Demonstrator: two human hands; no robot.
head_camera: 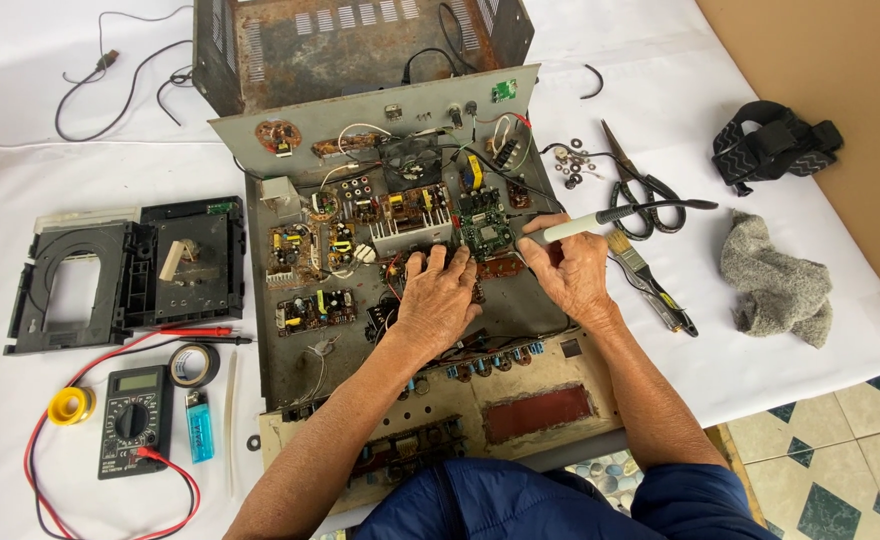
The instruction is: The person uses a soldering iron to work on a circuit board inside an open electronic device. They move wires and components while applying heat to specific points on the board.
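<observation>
An opened old electronic chassis [290, 360] lies on a white sheet, with several small circuit boards inside. My left hand [435, 300] rests fingers-down on the boards near a green circuit board [486, 232]. My right hand [572, 275] grips a screwdriver [640, 210] with a white and black handle, its tip end hidden by my fingers beside the green board. The handle points right, over the scissors.
Scissors [632, 185], a paintbrush [650, 280], a grey rag [775, 285] and a black head strap [775, 145] lie right. Left are a black disc drive tray [125, 270], multimeter [135, 420] with red leads, tape roll [194, 364], blue lighter [199, 427], yellow solder spool [70, 405]. The rusty cover [360, 45] stands behind.
</observation>
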